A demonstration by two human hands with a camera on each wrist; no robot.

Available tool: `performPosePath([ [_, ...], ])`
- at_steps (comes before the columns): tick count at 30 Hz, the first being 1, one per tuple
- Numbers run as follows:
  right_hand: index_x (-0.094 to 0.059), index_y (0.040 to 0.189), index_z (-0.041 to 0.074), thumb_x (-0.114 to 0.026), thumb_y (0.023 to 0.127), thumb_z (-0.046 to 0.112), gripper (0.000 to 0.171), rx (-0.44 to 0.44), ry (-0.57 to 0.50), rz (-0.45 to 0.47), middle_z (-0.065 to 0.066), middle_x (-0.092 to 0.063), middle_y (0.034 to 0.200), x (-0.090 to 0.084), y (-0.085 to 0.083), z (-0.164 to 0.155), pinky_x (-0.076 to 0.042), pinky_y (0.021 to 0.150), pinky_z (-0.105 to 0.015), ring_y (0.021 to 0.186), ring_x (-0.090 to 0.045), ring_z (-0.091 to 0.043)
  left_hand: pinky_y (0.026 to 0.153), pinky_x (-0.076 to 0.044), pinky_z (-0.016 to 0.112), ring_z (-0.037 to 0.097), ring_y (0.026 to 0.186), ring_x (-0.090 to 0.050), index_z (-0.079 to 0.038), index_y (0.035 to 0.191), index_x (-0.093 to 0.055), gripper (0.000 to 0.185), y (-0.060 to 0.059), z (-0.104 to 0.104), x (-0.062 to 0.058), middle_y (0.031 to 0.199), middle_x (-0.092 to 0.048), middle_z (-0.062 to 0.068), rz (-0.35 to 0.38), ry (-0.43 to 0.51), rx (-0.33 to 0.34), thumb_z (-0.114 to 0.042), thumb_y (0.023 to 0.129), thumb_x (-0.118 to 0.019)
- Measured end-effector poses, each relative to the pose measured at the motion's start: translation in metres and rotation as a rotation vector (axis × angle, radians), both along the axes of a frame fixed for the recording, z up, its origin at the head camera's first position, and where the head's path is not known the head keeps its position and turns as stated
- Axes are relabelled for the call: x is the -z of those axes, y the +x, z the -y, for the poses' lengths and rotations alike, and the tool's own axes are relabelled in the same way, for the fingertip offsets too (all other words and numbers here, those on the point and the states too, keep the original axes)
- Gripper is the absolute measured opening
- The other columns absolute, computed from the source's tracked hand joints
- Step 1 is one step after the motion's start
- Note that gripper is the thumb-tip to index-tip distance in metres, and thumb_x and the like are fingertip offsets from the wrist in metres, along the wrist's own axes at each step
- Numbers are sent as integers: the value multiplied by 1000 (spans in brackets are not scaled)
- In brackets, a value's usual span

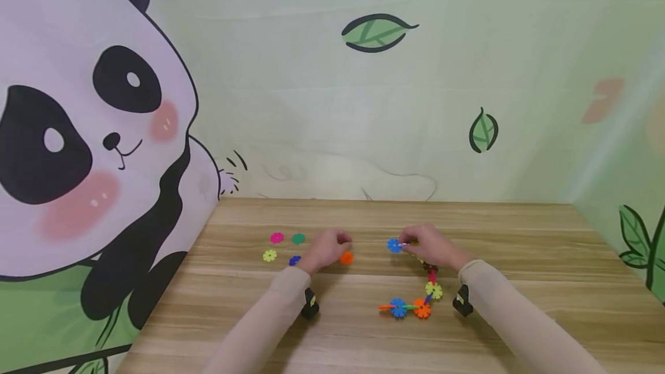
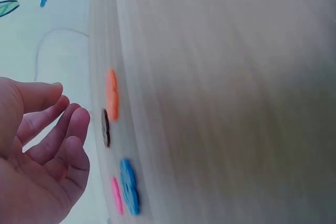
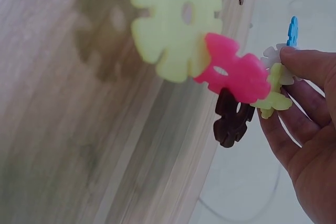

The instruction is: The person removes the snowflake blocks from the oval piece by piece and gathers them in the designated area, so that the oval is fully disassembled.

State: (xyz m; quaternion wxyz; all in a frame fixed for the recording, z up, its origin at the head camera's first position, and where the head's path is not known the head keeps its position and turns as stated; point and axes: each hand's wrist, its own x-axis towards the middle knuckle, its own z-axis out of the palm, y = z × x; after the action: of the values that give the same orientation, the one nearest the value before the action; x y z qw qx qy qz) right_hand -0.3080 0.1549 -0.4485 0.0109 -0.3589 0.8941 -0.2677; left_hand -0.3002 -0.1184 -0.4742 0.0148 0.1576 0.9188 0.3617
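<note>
My right hand point(image 1: 430, 245) pinches a chain of interlocking plastic snowflake discs near its far end. In the right wrist view, thumb and fingers hold it at a white disc point(image 3: 273, 56) and a pale yellow disc point(image 3: 274, 97), with a blue disc point(image 3: 293, 31) at the tip. A brown disc point(image 3: 231, 119), a pink disc point(image 3: 233, 69) and a larger-looking yellow disc point(image 3: 176, 22) follow. The chain curves toward me to an orange disc point(image 1: 422, 308) and a blue one point(image 1: 398, 307). Loosely curled and holding nothing, my left hand point(image 1: 328, 249) hovers beside a loose orange disc point(image 1: 346, 258).
Left of the left hand, loose discs lie on the wooden table point(image 1: 332, 339): pink point(image 1: 277, 238), green point(image 1: 298, 238), yellow point(image 1: 269, 255) and dark blue point(image 1: 294, 260). The left wrist view also has a brown disc point(image 2: 106, 128). A panda-printed backdrop point(image 1: 312, 103) rises behind the table.
</note>
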Motion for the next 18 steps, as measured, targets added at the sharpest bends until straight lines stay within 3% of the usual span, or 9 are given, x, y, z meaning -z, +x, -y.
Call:
performPosePath([
  [5, -67, 91, 7, -64, 90, 9, 3, 9, 14, -13, 3, -67, 88, -1, 1, 2, -52, 77, -35, 84, -62, -13, 73, -50, 29, 17, 80, -61, -2, 91, -69, 9, 2, -16, -4, 87, -67, 6, -19, 75, 20, -9, 89, -63],
  [9, -68, 91, 8, -65, 89, 8, 4, 16, 26, -5, 2, -67, 88, 0, 1, 4, -52, 76, -35, 83, -61, -12, 66, -49, 25, 15, 77, -61, 0, 94, -68, 12, 6, -30, -7, 86, -68, 7, 18, 167, 20, -10, 90, -61],
  [13, -69, 91, 8, -67, 87, 7, 4, 10, 23, -14, 2, -67, 88, 1, 0, 7, -52, 77, -35, 83, -62, -13, 68, -51, 27, 20, 82, -65, 1, 102, -67, 19, 8, -45, -6, 90, -69, 8, 137, 282, -11, -14, 92, -61],
  [18, -69, 90, 7, -67, 87, 7, 4, 3, 12, -28, 2, -67, 87, 2, -1, 8, -52, 77, -37, 82, -62, -13, 81, -52, 37, 28, 91, -66, 3, 111, -62, 28, 8, -57, -3, 97, -68, 13, 316, 468, -31, -18, 94, -59],
])
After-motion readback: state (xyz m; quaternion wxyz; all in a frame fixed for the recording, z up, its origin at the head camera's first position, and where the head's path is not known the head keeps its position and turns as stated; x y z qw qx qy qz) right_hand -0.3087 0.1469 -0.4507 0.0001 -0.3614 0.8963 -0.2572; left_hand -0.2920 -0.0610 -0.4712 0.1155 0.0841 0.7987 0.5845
